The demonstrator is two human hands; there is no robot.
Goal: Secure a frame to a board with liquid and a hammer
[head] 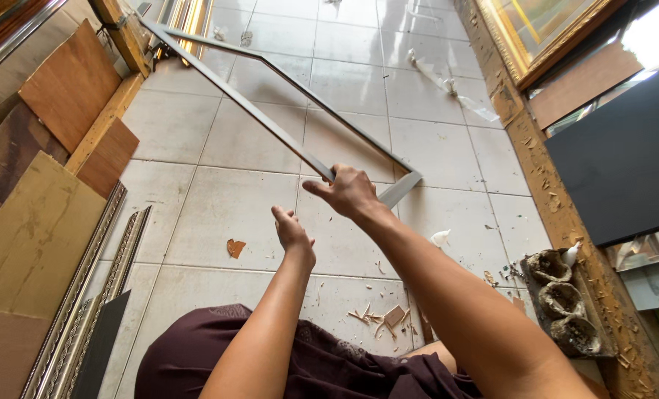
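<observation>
Above the tiled floor [219,214], the grey frame [270,125] is gripped at its near corner by the right hand [348,193], best steadied by the open left hand [292,233].

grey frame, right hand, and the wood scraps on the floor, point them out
grey frame [270,122], head view, on its near long bar
right hand [350,192], head view, back of the hand gripping the frame's corner
wood scraps [383,318], head view, on the pile on the tile

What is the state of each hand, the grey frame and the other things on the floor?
Right hand: closed around frame corner.
Left hand: open, holding nothing.
Thin grey rectangular frame: lifted, tilted, glassless.
Wood chips: scattered on white tiled floor.
Brown boards: leaning at left.
</observation>
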